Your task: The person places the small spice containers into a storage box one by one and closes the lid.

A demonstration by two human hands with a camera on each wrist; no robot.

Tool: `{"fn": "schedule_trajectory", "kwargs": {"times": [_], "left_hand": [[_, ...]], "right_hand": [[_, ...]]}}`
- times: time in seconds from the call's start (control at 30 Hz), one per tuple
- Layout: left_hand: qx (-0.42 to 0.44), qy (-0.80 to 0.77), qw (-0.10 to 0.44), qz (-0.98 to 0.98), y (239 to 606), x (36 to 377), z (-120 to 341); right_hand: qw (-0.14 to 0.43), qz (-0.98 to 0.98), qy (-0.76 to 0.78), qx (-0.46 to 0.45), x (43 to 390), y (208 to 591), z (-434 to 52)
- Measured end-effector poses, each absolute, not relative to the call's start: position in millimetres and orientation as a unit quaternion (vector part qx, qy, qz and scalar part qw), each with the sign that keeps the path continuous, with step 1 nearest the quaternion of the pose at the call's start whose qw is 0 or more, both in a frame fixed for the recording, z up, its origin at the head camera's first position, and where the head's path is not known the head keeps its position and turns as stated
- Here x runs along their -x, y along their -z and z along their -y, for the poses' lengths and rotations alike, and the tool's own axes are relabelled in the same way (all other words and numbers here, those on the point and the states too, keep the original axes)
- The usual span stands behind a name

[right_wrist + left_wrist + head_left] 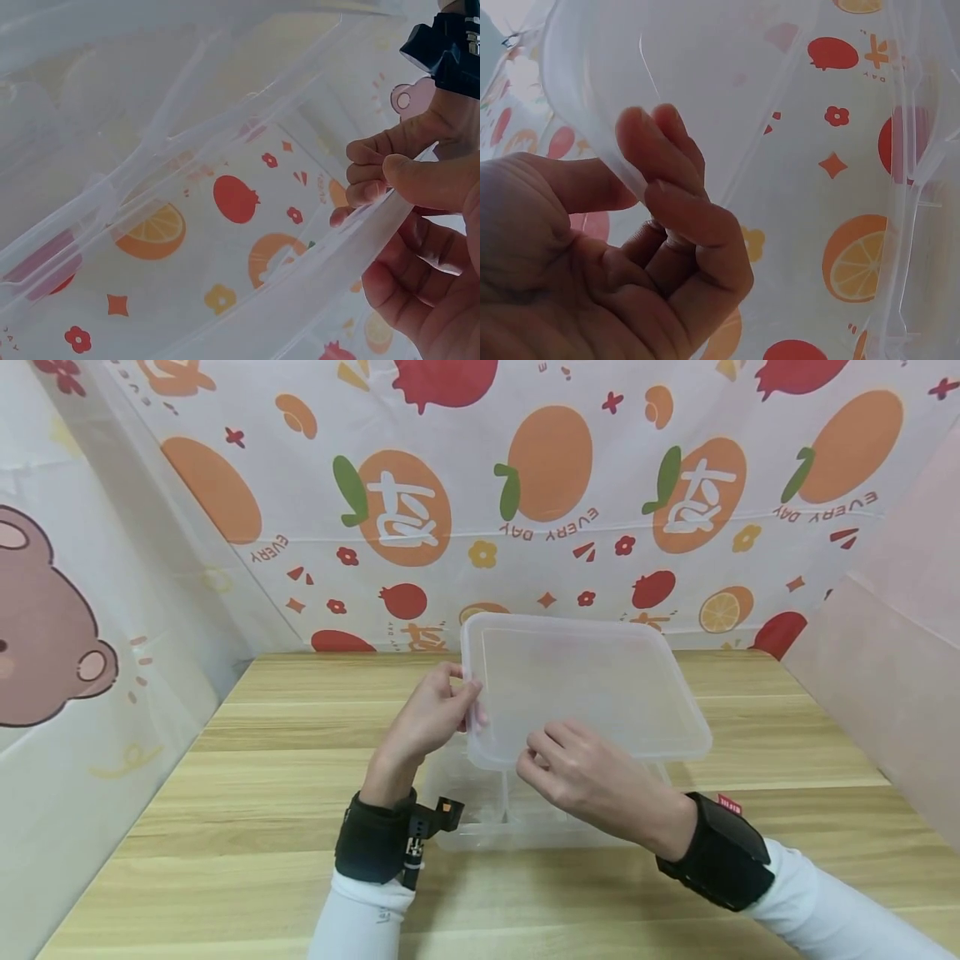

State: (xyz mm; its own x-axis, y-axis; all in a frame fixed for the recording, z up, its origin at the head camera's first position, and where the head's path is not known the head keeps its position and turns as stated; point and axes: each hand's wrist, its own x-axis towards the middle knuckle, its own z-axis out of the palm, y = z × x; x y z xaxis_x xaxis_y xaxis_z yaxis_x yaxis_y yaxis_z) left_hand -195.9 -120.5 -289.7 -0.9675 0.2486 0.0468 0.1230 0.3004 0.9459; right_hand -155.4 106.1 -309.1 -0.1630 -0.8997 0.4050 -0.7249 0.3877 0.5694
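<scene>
A translucent rectangular plastic lid (577, 685) is held tilted above a clear divided storage box (517, 837) on the table. At its left edge, my left hand (435, 714) pinches it between thumb and curled fingers; the left wrist view shows the lid's corner (592, 82) in this grip. My right hand (592, 781) is at the lid's near edge with fingers curled. From the right wrist, the lid's rim (330, 262) passes between the thumb and fingers of the right hand (442, 247). Lid and right hand cover much of the box.
The wood-grain table (247, 827) extends around the box on both sides. A fruit-print cloth (480, 510) hangs behind it, and another cloth with a bear print (45, 627) hangs at the left. Both wrists wear black straps (716, 852).
</scene>
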Motion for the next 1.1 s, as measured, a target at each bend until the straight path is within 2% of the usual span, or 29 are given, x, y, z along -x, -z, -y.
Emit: {"fn": "schedule_trajectory", "kwargs": {"times": [0.3,0.43,0.53,0.73,0.93,1.1], "left_hand": [[-0.094,-0.584,0.043,-0.805,290,199,124],[-0.092,-0.592,0.045,-0.799,291,201,124],[-0.090,-0.594,0.046,-0.798,290,201,125],[-0.081,-0.595,0.051,-0.798,289,202,128],[-0.078,-0.590,0.054,-0.802,291,202,130],[-0.079,-0.587,0.052,-0.804,292,202,132]], "right_hand": [[0.359,0.780,-0.017,-0.513,167,296,-129],[0.379,0.812,-0.083,-0.436,177,285,-158],[0.367,0.851,-0.133,-0.350,184,280,-189],[0.271,0.918,-0.197,-0.212,197,285,-242],[0.168,0.937,-0.275,-0.136,206,303,-269],[0.079,0.916,-0.377,-0.110,214,321,-274]]}}
